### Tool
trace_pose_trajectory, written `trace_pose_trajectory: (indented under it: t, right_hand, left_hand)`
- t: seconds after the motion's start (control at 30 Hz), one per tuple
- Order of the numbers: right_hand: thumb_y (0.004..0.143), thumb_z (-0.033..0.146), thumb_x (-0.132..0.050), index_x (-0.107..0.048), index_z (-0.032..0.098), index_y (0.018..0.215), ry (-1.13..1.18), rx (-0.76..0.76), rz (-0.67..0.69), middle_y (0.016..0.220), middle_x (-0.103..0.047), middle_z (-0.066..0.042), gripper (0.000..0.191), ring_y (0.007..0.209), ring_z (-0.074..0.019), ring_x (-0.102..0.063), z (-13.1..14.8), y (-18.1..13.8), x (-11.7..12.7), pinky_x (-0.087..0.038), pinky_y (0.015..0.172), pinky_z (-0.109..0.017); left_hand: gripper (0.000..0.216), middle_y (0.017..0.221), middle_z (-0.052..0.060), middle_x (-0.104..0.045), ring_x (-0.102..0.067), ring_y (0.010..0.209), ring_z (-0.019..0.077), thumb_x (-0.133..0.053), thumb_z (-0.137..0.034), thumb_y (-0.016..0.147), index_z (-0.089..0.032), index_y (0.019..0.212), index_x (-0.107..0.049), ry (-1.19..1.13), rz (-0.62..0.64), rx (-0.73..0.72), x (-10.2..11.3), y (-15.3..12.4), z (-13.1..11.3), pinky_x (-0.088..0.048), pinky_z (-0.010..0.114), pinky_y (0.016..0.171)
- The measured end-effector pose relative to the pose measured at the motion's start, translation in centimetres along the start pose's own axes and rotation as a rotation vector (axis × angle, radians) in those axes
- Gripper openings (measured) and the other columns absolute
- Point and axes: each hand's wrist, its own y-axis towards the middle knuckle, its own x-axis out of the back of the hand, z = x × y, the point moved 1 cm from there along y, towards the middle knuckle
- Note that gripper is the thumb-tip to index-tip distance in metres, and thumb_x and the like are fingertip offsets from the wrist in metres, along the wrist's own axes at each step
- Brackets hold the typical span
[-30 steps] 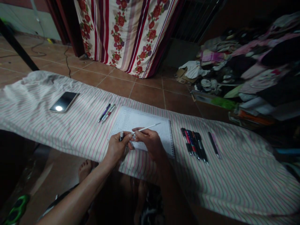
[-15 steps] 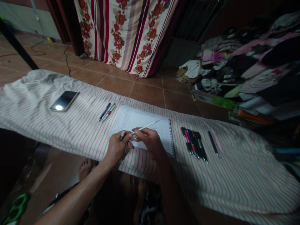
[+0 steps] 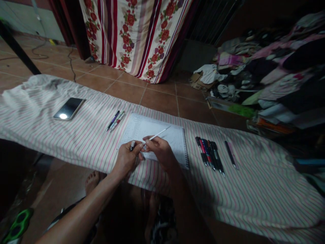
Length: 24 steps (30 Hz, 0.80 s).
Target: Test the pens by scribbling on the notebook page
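Observation:
Both my hands meet above the lower part of a spiral notebook (image 3: pixel 165 149) with writing on its page. In my right hand (image 3: pixel 159 147), thumb and fingers pinch a thin white pen refill (image 3: pixel 159 132), which slants up to the right with its narrow tip free. My left hand (image 3: pixel 129 154) is closed around a dark pen part with a pale end (image 3: pixel 132 145); the rest of it is hidden by the fingers. The fingertips of the two hands almost touch at the refill's lower end.
Several pens (image 3: pixel 210 154) lie side by side right of the notebook, with a black pen (image 3: pixel 230 155) farther right. Left of it are more pens (image 3: pixel 115 121) and a phone (image 3: pixel 69 108) reflecting light. A striped cloth (image 3: pixel 254 189) covers the surface. Clothes (image 3: pixel 276 67) are heaped beyond.
The refill's free tip has shifted slightly down and left. Both hands keep their grip in nearly the same place, and the view has moved a little.

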Motion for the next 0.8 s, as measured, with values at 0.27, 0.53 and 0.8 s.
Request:
trace_pose_trajectory:
  t: [0.27,0.53,0.8]
  right_hand:
    - [0.062,0.034,-0.069,-0.063,0.015,0.076,0.025,0.028,0.039,0.058,-0.059,0.003,0.024,0.055,-0.0099,-0.057,-0.44,0.23,0.45,-0.049,0.056,-0.023]
    - [0.062,0.034,-0.071,-0.065,0.016,0.077,0.071,0.009,0.074,0.059,-0.06,0.002,0.024,0.056,-0.0101,-0.056,-0.53,0.25,0.58,-0.048,0.056,-0.023]
    - [0.059,0.032,-0.073,-0.065,0.016,0.075,0.066,0.026,0.084,0.056,-0.059,0.003,0.024,0.051,-0.0085,-0.054,-0.72,0.48,0.77,-0.044,0.053,-0.022]
  left_hand:
    - [0.021,0.041,-0.002,-0.055,-0.043,0.038,0.0086,-0.058,-0.032,0.073,-0.015,0.061,-0.062,0.017,-0.003,0.023,0.14,-0.02,0.11,-0.031,0.022,0.046]
    - [0.022,0.041,-0.002,-0.056,-0.048,0.041,0.0098,-0.058,-0.033,0.074,-0.015,0.063,-0.062,-0.001,0.009,0.015,0.12,0.08,0.44,-0.036,0.022,0.05]
    - [0.022,0.041,-0.002,-0.056,-0.048,0.041,0.0102,-0.057,-0.034,0.073,-0.015,0.061,-0.061,0.017,0.026,0.023,0.05,-0.02,0.13,-0.037,0.022,0.05]
